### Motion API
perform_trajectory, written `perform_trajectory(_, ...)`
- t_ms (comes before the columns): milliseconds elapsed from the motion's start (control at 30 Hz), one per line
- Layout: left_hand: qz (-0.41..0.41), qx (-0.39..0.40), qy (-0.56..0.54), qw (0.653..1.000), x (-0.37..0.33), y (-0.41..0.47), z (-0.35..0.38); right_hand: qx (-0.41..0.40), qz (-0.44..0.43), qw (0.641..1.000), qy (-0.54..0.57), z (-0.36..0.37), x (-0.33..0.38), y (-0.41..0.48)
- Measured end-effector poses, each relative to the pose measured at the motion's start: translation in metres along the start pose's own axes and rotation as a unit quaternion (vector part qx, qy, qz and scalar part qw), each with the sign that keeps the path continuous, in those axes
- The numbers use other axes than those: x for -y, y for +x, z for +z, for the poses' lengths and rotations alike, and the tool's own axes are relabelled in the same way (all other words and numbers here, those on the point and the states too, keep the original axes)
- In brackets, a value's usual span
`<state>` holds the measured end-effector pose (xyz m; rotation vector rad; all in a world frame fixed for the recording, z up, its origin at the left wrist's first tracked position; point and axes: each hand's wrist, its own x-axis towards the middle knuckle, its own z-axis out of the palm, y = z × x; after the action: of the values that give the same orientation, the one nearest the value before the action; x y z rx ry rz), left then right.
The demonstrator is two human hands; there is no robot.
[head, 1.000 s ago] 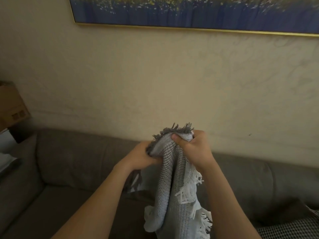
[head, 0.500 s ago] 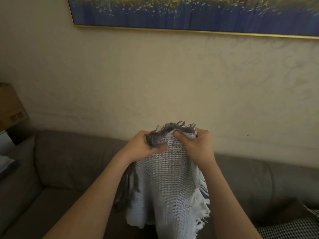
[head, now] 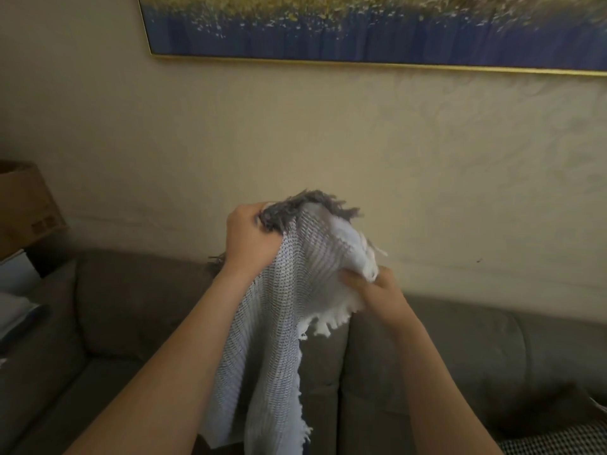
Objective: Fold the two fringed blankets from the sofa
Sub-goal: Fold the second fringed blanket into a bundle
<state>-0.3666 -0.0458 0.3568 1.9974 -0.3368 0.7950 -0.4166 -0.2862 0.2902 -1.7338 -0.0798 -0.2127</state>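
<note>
head view, looking down over both forearms toward the far wall: i see the left hand raised and clenched around the grey-fringed top edge of the blanket, fist closed tight on the bunched weave. the right hand sits lower and to the right, fingers pinched on a white-fringed edge of the same cloth. between the two hands the fabric runs as a short slanted span, high at the left and dropping toward the right, with the dark grey fringe sticking up and over the top. below the left hand the rest of the blanket hangs down in a narrow column, so its long axis is close to vertical, the free end pointing down toward the near edge of the frame. the white fringe dangles just under the right hand.

the blanket is held in the air in front of the sofa, whose grey back cushions lie behind and below it. a black-and-white checked cloth shows at the near right corner. a cardboard box stands at the far left, and a gold-framed painting hangs on the wall above.
</note>
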Motion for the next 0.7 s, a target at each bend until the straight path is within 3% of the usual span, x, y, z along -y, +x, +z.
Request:
perform_trajectory(67, -0.005, -0.012, 0.024, 1.000, 0.002, 0.001, -0.002, -0.035, 0.003, 0.996, 0.078, 0.004, 0.007, 0.000)
perform_trajectory(200, -0.031, -0.035, 0.022, 0.999, 0.004, -0.008, 0.000, -0.083, -0.051, 0.990, 0.100, 0.024, 0.014, 0.001)
perform_trajectory(300, -0.039, -0.059, 0.015, 0.997, 0.004, -0.008, -0.001, -0.010, -0.071, 0.992, 0.100, 0.029, 0.021, -0.006)
perform_trajectory(367, -0.039, -0.080, 0.020, 0.996, 0.001, -0.009, -0.003, 0.072, -0.021, 0.993, 0.087, 0.027, 0.014, -0.007)
perform_trajectory(433, -0.052, -0.110, 0.014, 0.992, 0.000, -0.011, -0.004, 0.100, 0.049, 0.993, 0.042, 0.024, 0.006, -0.007)
perform_trajectory(567, -0.166, -0.134, -0.016, 0.977, 0.022, -0.015, -0.001, 0.004, 0.070, 0.989, 0.130, 0.023, -0.002, -0.008)
perform_trajectory(700, -0.260, -0.061, -0.007, 0.964, 0.049, -0.033, 0.004, -0.053, 0.038, 0.982, 0.179, 0.028, 0.003, -0.012)
